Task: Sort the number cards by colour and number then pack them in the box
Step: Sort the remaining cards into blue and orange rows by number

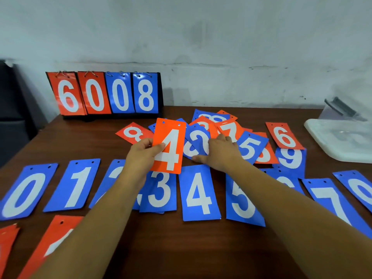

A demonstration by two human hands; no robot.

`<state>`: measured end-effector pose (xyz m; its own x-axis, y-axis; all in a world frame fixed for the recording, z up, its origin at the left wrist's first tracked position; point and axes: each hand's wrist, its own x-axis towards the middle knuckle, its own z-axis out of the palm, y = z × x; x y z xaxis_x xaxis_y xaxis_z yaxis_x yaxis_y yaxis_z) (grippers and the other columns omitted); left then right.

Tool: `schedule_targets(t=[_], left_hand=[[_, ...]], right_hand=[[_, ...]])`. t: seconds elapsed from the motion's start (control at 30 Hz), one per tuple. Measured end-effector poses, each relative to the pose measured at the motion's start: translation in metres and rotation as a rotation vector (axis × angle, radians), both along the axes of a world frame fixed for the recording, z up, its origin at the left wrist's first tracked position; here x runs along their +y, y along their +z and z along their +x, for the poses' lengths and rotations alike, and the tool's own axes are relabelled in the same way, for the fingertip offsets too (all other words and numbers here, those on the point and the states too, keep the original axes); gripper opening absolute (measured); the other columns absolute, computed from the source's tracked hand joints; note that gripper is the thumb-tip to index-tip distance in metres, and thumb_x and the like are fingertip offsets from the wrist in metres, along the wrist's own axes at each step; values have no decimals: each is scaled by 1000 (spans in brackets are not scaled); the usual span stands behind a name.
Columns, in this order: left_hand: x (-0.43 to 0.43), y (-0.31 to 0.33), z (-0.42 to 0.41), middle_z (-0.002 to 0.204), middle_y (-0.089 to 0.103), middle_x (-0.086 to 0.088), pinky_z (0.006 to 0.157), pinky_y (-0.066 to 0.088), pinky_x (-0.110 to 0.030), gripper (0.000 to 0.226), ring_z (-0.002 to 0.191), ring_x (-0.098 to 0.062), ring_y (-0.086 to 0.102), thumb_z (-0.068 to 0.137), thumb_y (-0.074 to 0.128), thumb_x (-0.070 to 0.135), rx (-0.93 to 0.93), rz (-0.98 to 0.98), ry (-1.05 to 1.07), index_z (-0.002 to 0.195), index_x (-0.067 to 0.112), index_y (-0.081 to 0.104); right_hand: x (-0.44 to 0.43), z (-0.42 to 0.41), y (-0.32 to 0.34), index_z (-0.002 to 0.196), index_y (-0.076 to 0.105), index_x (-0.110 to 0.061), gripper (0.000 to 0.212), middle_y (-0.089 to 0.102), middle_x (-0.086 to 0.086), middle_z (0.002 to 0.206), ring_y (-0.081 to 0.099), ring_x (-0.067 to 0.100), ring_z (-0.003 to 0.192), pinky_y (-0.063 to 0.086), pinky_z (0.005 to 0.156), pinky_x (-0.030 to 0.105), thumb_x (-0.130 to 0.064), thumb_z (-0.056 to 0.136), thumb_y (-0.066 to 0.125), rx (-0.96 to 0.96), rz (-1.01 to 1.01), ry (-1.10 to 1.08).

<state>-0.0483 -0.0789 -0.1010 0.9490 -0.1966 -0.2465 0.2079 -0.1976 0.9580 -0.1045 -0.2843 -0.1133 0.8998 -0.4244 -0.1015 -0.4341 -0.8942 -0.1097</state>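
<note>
Left hand (141, 156) pinches the orange 4 card (171, 137), its long axis upright, above the blue row (199, 194). Right hand (221, 154), fingers spread flat, presses on the mixed pile (251, 150) at frame centre. The orange cards (58, 234) lie at lower left on the worktop (181, 248), nearer the left hand. The translucent box (342, 141) sits at the right edge.

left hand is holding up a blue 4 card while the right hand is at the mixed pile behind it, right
No. The 4 card in the left hand is orange, not blue; the head view shows it. The right hand is indeed at the mixed pile behind it.
</note>
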Motion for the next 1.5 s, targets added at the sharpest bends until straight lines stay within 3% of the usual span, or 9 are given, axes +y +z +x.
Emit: schedule_targets(t=[0.2, 0.53, 0.7, 0.77, 0.83, 0.97, 1.2, 1.37, 1.5], left_hand=[[7, 3, -6, 112, 67, 0, 88, 57, -45, 12, 100, -22, 65, 91, 68, 30, 31, -23, 13, 102, 26, 66], [33, 19, -22, 112, 70, 0, 86, 58, -43, 18, 98, -21, 68, 92, 67, 26, 17, -90, 46, 109, 23, 65], [40, 21, -32, 107, 64, 5, 66, 54, -30, 13, 85, -11, 64, 98, 59, 25, -2, -102, 47, 111, 26, 56], [42, 22, -39, 107, 67, 6, 75, 58, -37, 8, 90, -15, 66, 100, 55, 24, 21, -143, 57, 105, 24, 61], [43, 23, -51, 103, 71, 5, 84, 58, -41, 12, 94, -18, 69, 101, 53, 25, 47, -209, 69, 98, 29, 64], [45, 21, -82, 109, 70, -4, 73, 56, -39, 23, 96, -21, 68, 101, 52, 30, 115, -378, 101, 119, 22, 63], [72, 25, -139, 105, 76, -6, 85, 58, -44, 38, 96, -22, 72, 97, 50, 45, 133, -548, 94, 114, 15, 67], [107, 23, -151, 107, 75, -7, 83, 57, -40, 14, 97, -21, 72, 96, 60, 16, 45, -415, 42, 105, 10, 69], [137, 29, -151, 105, 76, -1, 92, 55, -47, 20, 101, -21, 72, 90, 68, 16, -22, -339, 3, 110, 17, 69]], right_hand=[[6, -2, 3, 103, 62, -13, 29, 58, 7, 101, 55, 25, 100, 48, 89, 41, -37, 99, 45, -155, -41, 82], [17, 0, 21, 113, 71, -17, 25, 67, 7, 109, 59, 25, 104, 48, 96, 42, -29, 98, 54, -365, -11, -68], [33, -21, 39, 110, 70, -9, 24, 68, 7, 105, 60, 20, 98, 48, 83, 31, -25, 97, 58, -819, 215, -97], [53, -40, 52, 104, 69, -11, 18, 66, 1, 99, 58, 15, 92, 46, 78, 25, -24, 95, 60, -908, 291, -27], [76, -62, 58, 104, 70, -14, 16, 66, -1, 98, 58, 11, 89, 46, 76, 23, -24, 95, 61, -843, 306, 72], [109, -106, 44, 113, 72, -15, 24, 70, 0, 113, 62, 15, 108, 48, 97, 31, -25, 95, 60, -698, 246, 259], [142, -151, 28, 128, 64, -28, 33, 47, -8, 143, 36, 9, 134, 33, 112, 31, -36, 99, 52, -498, 330, 311], [171, -159, 36, 120, 67, -28, 31, 45, -12, 140, 36, 6, 132, 35, 109, 32, -43, 93, 58, -520, 464, 243], [179, -143, 53, 121, 57, -23, 33, 55, -8, 113, 52, 7, 107, 44, 86, 20, -32, 91, 66, -586, 509, 76]])
